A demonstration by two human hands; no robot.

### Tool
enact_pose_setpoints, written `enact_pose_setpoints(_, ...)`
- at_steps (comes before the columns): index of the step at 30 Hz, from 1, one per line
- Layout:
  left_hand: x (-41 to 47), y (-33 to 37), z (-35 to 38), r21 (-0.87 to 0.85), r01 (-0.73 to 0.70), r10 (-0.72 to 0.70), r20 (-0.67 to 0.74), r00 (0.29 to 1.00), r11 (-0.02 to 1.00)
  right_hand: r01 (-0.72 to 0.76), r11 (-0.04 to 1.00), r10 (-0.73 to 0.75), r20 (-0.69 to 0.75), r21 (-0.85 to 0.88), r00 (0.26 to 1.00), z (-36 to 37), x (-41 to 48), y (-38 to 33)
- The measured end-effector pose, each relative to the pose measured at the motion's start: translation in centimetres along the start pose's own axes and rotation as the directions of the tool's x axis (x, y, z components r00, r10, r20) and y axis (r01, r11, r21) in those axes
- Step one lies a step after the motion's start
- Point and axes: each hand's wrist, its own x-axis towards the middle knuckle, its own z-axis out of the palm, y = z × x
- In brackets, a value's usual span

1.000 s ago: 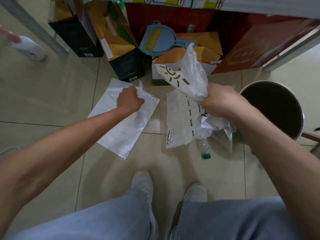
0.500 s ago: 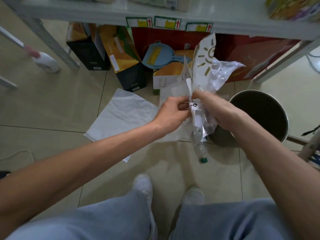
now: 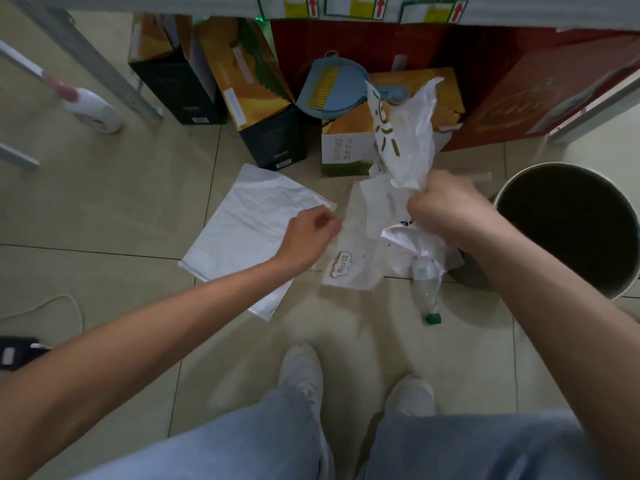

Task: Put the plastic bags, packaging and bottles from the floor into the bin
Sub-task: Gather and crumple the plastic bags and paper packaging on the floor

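My right hand (image 3: 446,206) is shut on a bunch of crumpled plastic bags (image 3: 410,140) that stick up above it and hang below it, just left of the round dark bin (image 3: 504,199). A clear plastic bottle (image 3: 426,289) with a green cap lies under the hanging ends. My left hand (image 3: 310,235), fingers curled and blurred, hovers over a clear bag with a printed label (image 3: 346,268) on the floor. What its fingers hold is hidden. A flat white bag (image 3: 252,223) lies left of it.
Cardboard boxes (image 3: 263,98) and a blue dustpan (image 3: 329,93) stand under a shelf at the back. A white bottle-shaped object (image 3: 95,110) and a metal shelf leg (image 3: 114,81) are at the far left. A cable (image 3: 59,303) lies left; my shoes (image 3: 301,372) are below.
My left hand let go of the white bag, came to the bundle in my right hand, then moved back left and down. My right hand keeps the bundle and has lowered a little.
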Motion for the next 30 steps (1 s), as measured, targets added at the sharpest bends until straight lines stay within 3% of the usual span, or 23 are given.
enact_pose_setpoints(2, 2.0, -6.2, -0.6, 0.319, 0.142, -0.151, 0.005, 0.988, 0.937, 0.023, 0.997, -0.023, 0.006, -0.071, 1.0, 0.0, 0.3, 0.0)
enact_pose_setpoints(4, 2.9, -12.3, -1.1, 0.626, 0.238, -0.327, 0.03, 0.945, 0.743, 0.054, 0.988, -0.05, 0.031, -0.142, 0.998, -0.3, 0.3, 0.0)
enact_pose_setpoints(6, 2.6, -17.1, -0.9, 0.778, 0.273, -0.443, 0.008, 0.896, 0.566, 0.077, 0.976, -0.064, 0.068, -0.205, 0.996, -0.5, 0.1, 0.1)
enact_pose_setpoints(7, 2.3, -18.9, -0.7, 0.788, 0.287, -0.466, 0.001, 0.885, 0.545, 0.082, 0.971, -0.064, 0.083, -0.226, 0.994, -0.4, 0.1, 0.2)
enact_pose_setpoints(13, 1.6, -23.7, 0.3, 0.713, 0.277, -0.333, -0.064, 0.941, 0.644, 0.071, 0.953, -0.021, 0.168, -0.295, 0.985, -0.6, 0.2, 0.0)
enact_pose_setpoints(19, 3.4, -22.3, -2.0, 0.702, 0.324, -0.215, -0.243, 0.946, 0.635, 0.066, 0.951, -0.026, 0.135, -0.303, 0.99, -0.6, -0.3, -1.7)
enact_pose_setpoints(22, 4.2, -18.4, -3.2, 0.549, 0.362, -0.257, -0.261, 0.93, 0.753, 0.048, 0.959, -0.015, 0.121, -0.281, 0.992, -0.4, -0.7, -2.3)
enact_pose_setpoints(30, -1.0, -1.1, -3.5, 0.395, 0.043, -0.024, -0.053, 0.998, 0.918, 0.084, 0.971, -0.064, 0.097, -0.222, 0.993, -1.5, -2.3, -1.9)
